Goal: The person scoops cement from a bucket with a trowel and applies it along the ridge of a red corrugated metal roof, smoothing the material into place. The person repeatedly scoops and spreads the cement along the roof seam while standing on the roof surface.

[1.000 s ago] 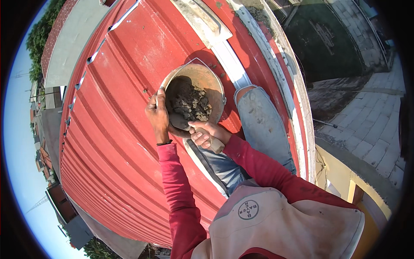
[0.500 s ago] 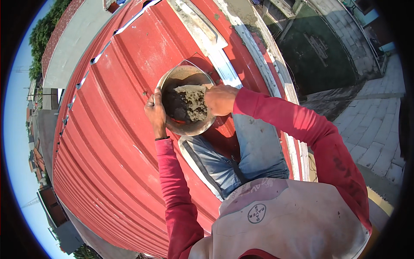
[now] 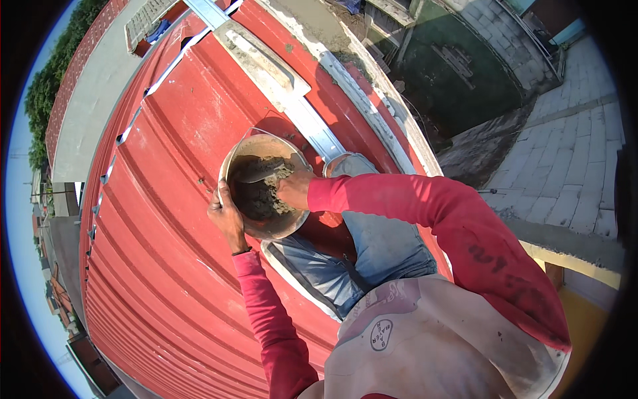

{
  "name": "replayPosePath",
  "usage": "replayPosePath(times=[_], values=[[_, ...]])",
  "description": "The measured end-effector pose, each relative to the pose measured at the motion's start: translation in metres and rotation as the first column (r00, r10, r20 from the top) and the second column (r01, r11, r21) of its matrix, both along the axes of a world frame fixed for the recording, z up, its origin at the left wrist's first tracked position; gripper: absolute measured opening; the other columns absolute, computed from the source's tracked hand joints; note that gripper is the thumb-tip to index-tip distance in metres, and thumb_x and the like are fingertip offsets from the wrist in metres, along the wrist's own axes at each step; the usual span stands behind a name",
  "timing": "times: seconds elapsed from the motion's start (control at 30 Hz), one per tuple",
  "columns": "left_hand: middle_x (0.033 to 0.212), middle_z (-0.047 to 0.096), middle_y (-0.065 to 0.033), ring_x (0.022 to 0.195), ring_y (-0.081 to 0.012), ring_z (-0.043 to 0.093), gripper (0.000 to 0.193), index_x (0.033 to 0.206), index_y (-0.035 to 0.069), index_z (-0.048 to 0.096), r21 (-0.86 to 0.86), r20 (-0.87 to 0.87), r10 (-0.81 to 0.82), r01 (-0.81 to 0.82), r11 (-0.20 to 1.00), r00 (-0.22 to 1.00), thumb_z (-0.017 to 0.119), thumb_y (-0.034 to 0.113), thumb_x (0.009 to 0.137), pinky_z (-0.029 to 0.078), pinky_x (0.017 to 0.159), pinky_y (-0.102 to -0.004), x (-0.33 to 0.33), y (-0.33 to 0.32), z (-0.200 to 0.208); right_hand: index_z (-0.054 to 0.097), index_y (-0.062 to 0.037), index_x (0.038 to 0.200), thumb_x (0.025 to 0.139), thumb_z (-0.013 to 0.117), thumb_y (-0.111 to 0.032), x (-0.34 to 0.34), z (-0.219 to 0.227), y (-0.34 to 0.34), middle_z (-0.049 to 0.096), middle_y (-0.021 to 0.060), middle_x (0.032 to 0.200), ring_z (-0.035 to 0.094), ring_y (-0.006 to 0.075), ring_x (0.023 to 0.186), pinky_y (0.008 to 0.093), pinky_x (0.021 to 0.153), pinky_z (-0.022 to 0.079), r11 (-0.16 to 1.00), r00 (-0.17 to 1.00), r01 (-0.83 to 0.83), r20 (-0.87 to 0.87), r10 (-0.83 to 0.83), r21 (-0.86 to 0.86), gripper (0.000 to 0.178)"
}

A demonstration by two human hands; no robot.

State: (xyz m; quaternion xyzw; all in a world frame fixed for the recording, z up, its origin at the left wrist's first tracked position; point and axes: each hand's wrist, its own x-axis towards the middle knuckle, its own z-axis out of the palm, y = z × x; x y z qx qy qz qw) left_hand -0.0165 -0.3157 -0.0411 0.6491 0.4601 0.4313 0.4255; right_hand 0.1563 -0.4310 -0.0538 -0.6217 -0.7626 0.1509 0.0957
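A round bucket (image 3: 267, 145) with a thin wire handle rests tilted between my lap and the red roof. Grey wet mortar (image 3: 260, 203) lies inside it, partly in shadow. My left hand (image 3: 228, 218) grips the bucket's left rim, thumb over the edge. Inside the bucket, my right hand (image 3: 296, 189) is closed round a trowel whose handle it hides. The trowel's blade (image 3: 248, 174) shows towards the far left of the bucket, with mortar beside it.
Ribbed red metal roofing (image 3: 166, 226) spreads out to the left. Beyond the bucket, a mortar-smeared board (image 3: 262, 63) lies along a silvery metal strip (image 3: 318, 130). A mortar-covered wall edge (image 3: 365, 100) runs along the right, with a drop to a dark green area (image 3: 458, 80) past it.
My right hand has pushed deeper into the bucket, and the trowel blade has shifted left and tilted into the mortar. My left hand still holds the rim. The whole view has swung slightly.
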Motion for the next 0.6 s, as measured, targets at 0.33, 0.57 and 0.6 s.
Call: replayPosePath(times=[0.33,0.57,0.6], values=[[0.070,0.044,0.0085,0.065,-0.0033,0.033,0.034,0.076,0.005,0.064,0.083,-0.144,-0.116,0.129,0.988,0.983,0.058,0.027,0.101,0.025,0.056,-0.0227,0.014,-0.021,0.002,0.075,-0.0061,0.092,0.076,0.075,-0.024,0.029,0.018,0.018,0.073,0.0069,0.086,0.070,0.0262,0.094,0.0391,0.069,0.058,0.955,0.937,0.000,0.334,0.104,-0.298,0.024],[0.078,0.051,0.0039,0.074,-0.0057,0.040,0.032,0.079,-0.003,0.061,0.043,0.036,-0.190,0.189,0.981,0.981,0.056,0.019,0.102,0.033,0.062,-0.0236,-0.029,-0.004,-0.017,0.068,0.0016,0.079,0.093,0.056,-0.033,0.055,-0.024,0.002,0.067,0.0128,0.073,0.066,0.0255,0.065,0.0397,0.059,0.055,0.628,0.766,-0.352,-0.600,-0.232,-0.693,0.039],[0.078,0.051,0.0039,0.074,-0.0057,0.040,0.032,0.079,-0.003,0.061,0.050,0.042,-0.195,0.193,0.980,0.980,0.056,0.019,0.102,0.033,0.062,-0.0236,-0.032,-0.001,-0.021,0.068,0.0027,0.078,0.094,0.051,-0.037,0.053,-0.042,-0.010,0.067,0.0151,0.077,0.065,0.0266,0.063,0.0406,0.059,0.053,0.573,0.640,-0.420,-0.677,-0.363,-0.704,0.046]])
